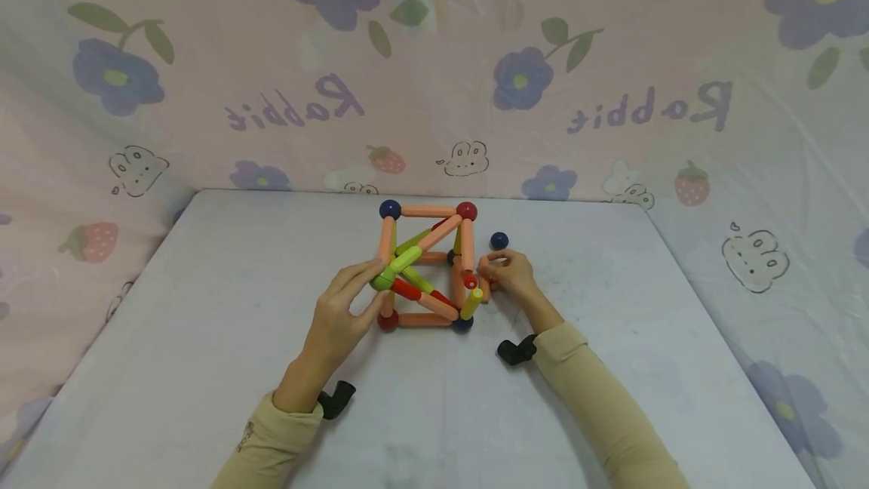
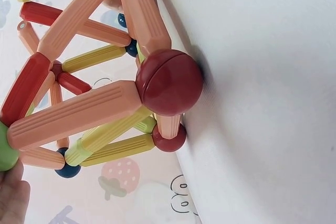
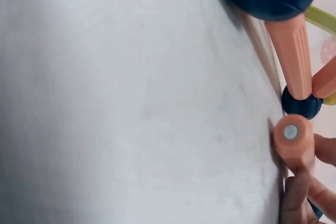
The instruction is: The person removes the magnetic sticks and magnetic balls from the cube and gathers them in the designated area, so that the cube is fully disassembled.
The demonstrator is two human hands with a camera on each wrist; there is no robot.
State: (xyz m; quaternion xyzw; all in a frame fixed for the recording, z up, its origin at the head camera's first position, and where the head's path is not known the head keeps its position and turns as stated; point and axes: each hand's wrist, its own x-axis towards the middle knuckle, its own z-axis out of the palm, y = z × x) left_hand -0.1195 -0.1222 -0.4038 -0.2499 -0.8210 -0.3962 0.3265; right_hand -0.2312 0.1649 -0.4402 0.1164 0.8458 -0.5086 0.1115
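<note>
A frame of magnetic sticks and balls stands on the table, with an orange stick [image 1: 425, 320] along its front base between a red ball [image 1: 388, 320] and a dark blue ball [image 1: 463, 321]. My left hand [image 1: 337, 312] pinches the green ball [image 1: 382, 280] at the frame's upper front left corner. On the right, my right hand [image 1: 516, 278] holds a loose orange stick [image 3: 294, 145], whose silvery magnet end shows in the right wrist view. A yellow stick [image 1: 471, 303] leans up from the front right ball, its top end free. Near it, an orange stick with a red end [image 1: 470, 281] hangs down from the top red ball [image 1: 466, 210].
A loose dark blue ball [image 1: 498, 240] lies on the white table [image 1: 597, 262] just beyond my right hand. A patterned cloth [image 1: 421, 112] hangs behind the table. Black wrist mounts [image 1: 517, 351] stick out from both sleeves.
</note>
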